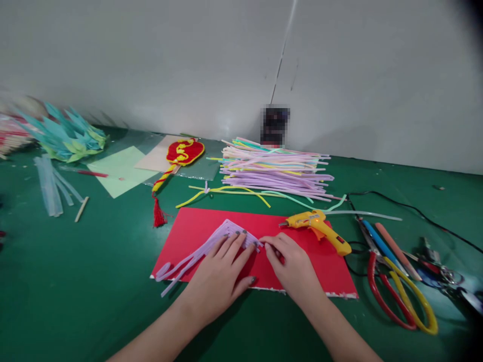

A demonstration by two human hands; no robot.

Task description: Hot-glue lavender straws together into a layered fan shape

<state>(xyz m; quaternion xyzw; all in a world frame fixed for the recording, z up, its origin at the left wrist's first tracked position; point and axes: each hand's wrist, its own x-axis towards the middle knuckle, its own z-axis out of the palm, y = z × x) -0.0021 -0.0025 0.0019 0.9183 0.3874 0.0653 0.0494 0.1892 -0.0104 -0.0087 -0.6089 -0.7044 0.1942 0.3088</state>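
Left hand flat, fingers spread, pressing lilac pipe-cleaner piece onto red sheet; right hand fingertips pinched on its tip. Glue gun beside.

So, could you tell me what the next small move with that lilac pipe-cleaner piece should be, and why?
Probably keep the left hand flat on the lilac pipe-cleaner piece while the right hand presses down its right tip, since the fingertips of both hands meet there on the red board. The yellow glue gun lies close beside the right hand, so the joint may be fresh.
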